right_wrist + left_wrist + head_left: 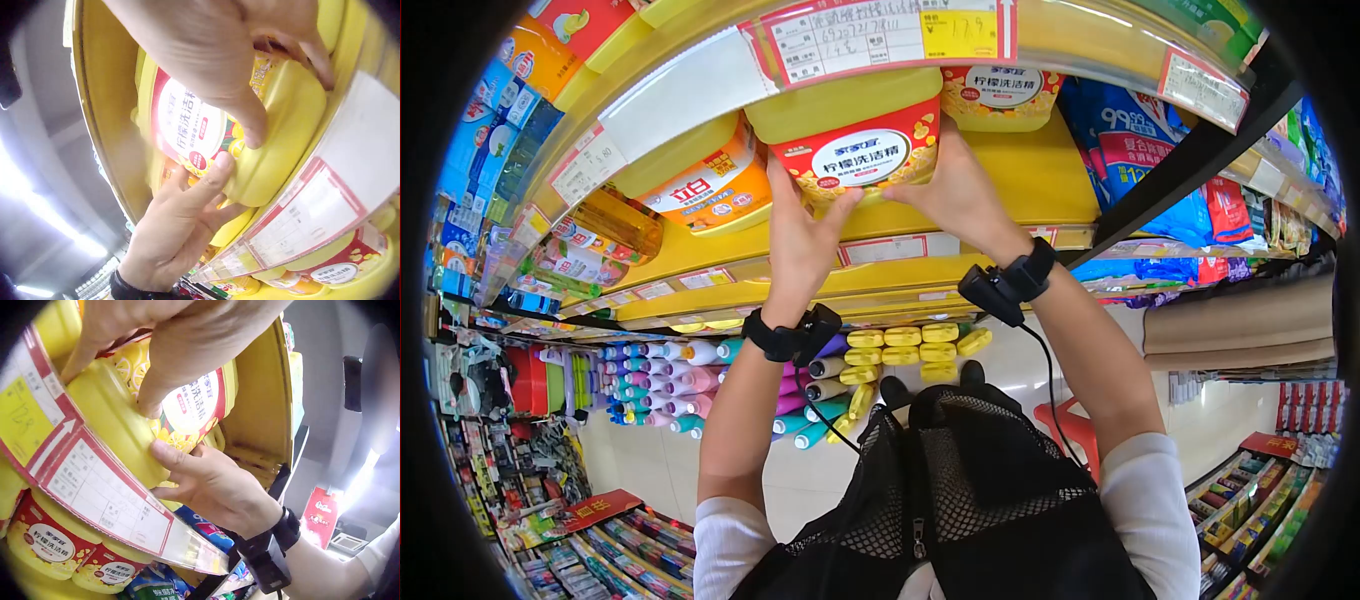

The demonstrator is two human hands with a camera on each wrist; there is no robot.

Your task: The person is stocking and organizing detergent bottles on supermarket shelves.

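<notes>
Both hands hold a large yellow jug of dish soap (863, 150) with a red and white lemon label, at the front of a yellow shelf. My left hand (805, 215) grips its left side, thumb on the lower front. On the other side my right hand (965, 195) grips it the same way. The thumb tips come near each other below the label. In the left wrist view the jug (115, 422) lies close above the price strip, and the right hand (219, 490) curls round its far side. The right wrist view shows the left hand (178, 219) at the jug's lower edge.
An orange-labelled jug (710, 185) stands left of the held one, another lemon jug (1000, 95) right of it. Blue bags (1135, 150) fill the shelf beyond a black upright. A price strip (880, 40) crosses above. Yellow bottles (900, 350) stand on the floor below.
</notes>
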